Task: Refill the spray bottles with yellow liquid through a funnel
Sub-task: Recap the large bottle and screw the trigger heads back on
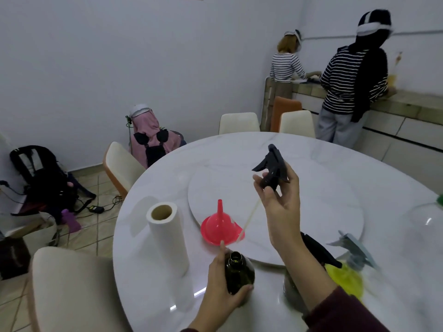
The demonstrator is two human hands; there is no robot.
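Head view gives me no lettering I can read: no label shows on any bottle, and nothing on the walls is legible. Starting at the far left, I see a dark backpack (40,178) slumped on the tiled floor against the white wall, with cables trailing beside it. A cream chair (72,291) sits at the near left edge of the round white marble table (359,178), which carries a raised turntable disc (311,207) at its centre. On the table a paper towel roll (165,236) stands upright. Just right of it a red funnel (221,227) rests upside down, spout up, on the turntable's edge. My left hand (223,288) is wrapped around a dark green bottle (238,274), which stands uncapped near the table's front edge. My right hand (279,195) is raised above the turntable, fingers pinching a black spray head (272,166) whose pale dip tube (249,221) slants down toward the funnel. Behind my right forearm a second black sprayer (318,250) shows, then a yellow funnel (345,279) and a blurred grey sprayer (357,250). At the far right, two people in striped tops (347,80) stand at a tiled counter (407,104).
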